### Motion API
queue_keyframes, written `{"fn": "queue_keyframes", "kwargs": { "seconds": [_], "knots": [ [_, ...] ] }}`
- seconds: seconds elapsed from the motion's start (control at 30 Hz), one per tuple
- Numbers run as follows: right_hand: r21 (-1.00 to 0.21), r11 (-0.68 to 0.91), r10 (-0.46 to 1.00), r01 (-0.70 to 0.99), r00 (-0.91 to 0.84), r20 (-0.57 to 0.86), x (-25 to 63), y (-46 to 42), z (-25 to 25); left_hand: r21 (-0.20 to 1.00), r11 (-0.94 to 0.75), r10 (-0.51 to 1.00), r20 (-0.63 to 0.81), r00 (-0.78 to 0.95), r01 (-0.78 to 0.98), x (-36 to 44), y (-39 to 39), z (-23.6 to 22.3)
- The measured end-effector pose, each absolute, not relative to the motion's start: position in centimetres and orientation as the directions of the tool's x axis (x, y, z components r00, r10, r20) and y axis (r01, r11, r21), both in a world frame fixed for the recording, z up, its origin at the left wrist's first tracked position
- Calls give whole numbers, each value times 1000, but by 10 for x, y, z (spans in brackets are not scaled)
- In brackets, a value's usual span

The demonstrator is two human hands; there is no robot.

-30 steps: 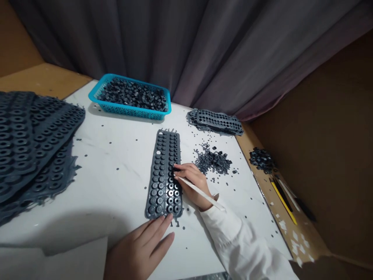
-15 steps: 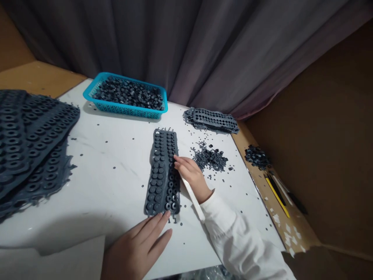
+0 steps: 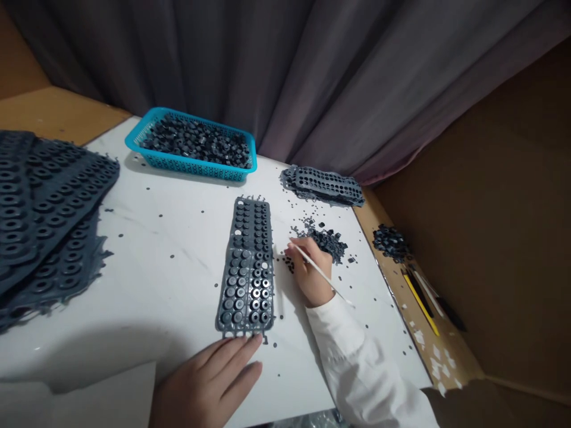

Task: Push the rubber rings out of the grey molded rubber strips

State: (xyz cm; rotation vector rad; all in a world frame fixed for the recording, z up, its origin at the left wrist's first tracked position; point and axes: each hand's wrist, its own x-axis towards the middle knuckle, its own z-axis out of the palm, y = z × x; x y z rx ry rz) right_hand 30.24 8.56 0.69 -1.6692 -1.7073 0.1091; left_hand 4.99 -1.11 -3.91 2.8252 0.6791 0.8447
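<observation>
A dark grey rubber sheet [image 3: 247, 258] with rows of round studs lies lengthwise in front of me. One hole in it shows white at the right, others at the upper left. My left hand [image 3: 214, 374] lies flat, fingers stretched, with its tips at the sheet's near edge. Right of the sheet, my right hand [image 3: 310, 270] is closed around a slim white stick [image 3: 328, 278] that points back toward my wrist. It is over the near side of a heap of small dark pieces [image 3: 332, 245]. Whether its fingertips also pinch a small piece is hidden.
A blue basket [image 3: 191, 166] full of small dark parts stands at the back. Larger studded sheets [image 3: 57, 220] are piled at left, and perforated sheets [image 3: 328, 185] are stacked at back right. A yellow tool [image 3: 422, 303] and another dark heap [image 3: 391, 242] lie beyond the right edge.
My right hand has moved right, off the sheet to the small heap, turning the white stick. A white hole now shows among the right-hand studs. My left hand stays by the near edge.
</observation>
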Motion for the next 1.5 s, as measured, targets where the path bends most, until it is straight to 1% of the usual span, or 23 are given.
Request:
{"fn": "queue_keyframes", "kwargs": {
  "seconds": [0.07,0.17,0.3,0.43,0.63,0.73,0.83,0.93,1.03,1.13,1.27,1.4,1.5],
  "knots": [
    [-622,263,909,737,26,416,291,86,7,225,-886,463,498,733,406,50,-10,-40],
    [-657,396,896,642,-114,429,280,89,4,179,-866,487,513,707,467,49,-9,-44],
    [-683,438,891,585,-183,415,280,94,-3,159,-861,493,499,712,484,48,-10,-52],
    [-686,472,877,554,-213,432,283,95,-7,198,-838,534,488,690,509,48,-13,-56],
    [-647,519,849,559,-248,467,282,95,-7,238,-839,541,471,697,489,49,-12,-51],
    [-610,526,841,593,-257,476,282,96,-6,230,-851,522,457,720,472,48,-13,-49],
    [-581,524,841,623,-266,472,281,97,-6,192,-862,499,486,718,469,47,-13,-49],
    [-583,528,838,618,-266,477,281,97,-7,152,-862,489,504,712,484,47,-11,-50],
    [-599,534,835,597,-258,487,282,96,-7,138,-859,492,491,719,494,47,-9,-49],
    [-607,533,835,590,-251,490,282,95,-7,139,-858,495,478,726,494,48,-8,-49],
    [-586,532,833,611,-255,491,282,96,-9,167,-848,516,479,710,503,50,-10,-51],
    [-530,528,832,664,-277,481,283,99,-11,179,-847,520,471,713,500,50,-11,-49],
    [-425,565,807,707,-367,462,286,101,-13,209,-860,506,465,726,466,49,-10,-43]
  ]
}}
